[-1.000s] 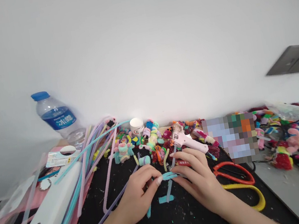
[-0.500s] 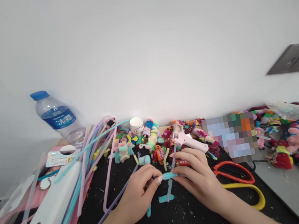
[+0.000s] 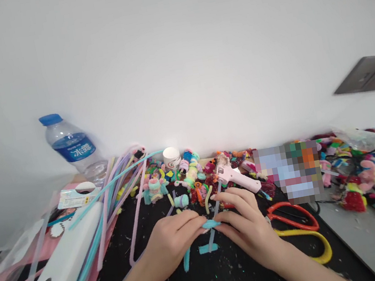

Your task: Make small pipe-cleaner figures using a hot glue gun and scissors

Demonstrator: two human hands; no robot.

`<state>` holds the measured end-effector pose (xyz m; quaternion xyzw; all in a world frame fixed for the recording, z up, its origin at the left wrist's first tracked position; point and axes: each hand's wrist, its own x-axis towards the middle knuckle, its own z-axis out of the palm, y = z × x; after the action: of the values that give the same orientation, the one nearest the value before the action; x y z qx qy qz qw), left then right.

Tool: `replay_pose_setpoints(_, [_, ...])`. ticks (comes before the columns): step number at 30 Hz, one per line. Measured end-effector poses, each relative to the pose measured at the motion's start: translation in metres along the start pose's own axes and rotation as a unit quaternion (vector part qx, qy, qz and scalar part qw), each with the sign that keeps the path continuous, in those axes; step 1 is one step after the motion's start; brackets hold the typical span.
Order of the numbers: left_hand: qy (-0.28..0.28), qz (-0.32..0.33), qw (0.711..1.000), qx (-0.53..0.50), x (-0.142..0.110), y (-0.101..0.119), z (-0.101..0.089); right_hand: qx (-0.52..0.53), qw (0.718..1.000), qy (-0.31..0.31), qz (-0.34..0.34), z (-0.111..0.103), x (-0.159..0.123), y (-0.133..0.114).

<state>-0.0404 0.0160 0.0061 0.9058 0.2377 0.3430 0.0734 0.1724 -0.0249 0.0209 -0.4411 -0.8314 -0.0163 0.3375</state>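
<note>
Between my two hands is a short light-blue pipe cleaner piece (image 3: 210,224). My left hand (image 3: 176,239) pinches its left end, fingers closed. The thumb and fingertips of my right hand (image 3: 243,220) close on the right end. Just below, another blue piece (image 3: 208,248) lies flat on the black mat, and a further blue strip (image 3: 187,259) rests beside my left hand. A translucent glue stick (image 3: 218,205) reaches from the pink glue gun (image 3: 237,178) down past the held piece, which hides part of it.
Red-handled scissors (image 3: 291,215) and a yellow handle (image 3: 308,240) lie right of my right hand. Left are a bundle of pipe cleaners (image 3: 110,197), a white box (image 3: 66,254) and a tilted water bottle (image 3: 74,148). Small fuzzy figures (image 3: 154,188) and a paper cup (image 3: 171,157) stand behind.
My left hand has turned, its fingers now straighter and laid over the left end of the blue piece. The held piece sits slightly lower, with less of it showing.
</note>
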Motion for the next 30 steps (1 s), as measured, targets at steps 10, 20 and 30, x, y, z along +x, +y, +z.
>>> replay_pose_setpoints(10, [0.035,0.026,0.998,0.044,0.0039,0.0020,-0.0024,0.008,1.000,-0.004,0.008,0.0009,0.0010,-0.0012])
replay_pose_setpoints(20, [0.020,0.023,0.999,0.030,0.0053,0.0027,-0.0047,0.020,1.000,0.000,0.016,0.0018,0.0015,-0.0003])
replay_pose_setpoints(30, [0.043,0.039,0.997,0.041,0.0077,0.0050,-0.0069,0.031,0.999,0.006,0.020,0.0016,0.0019,0.0000])
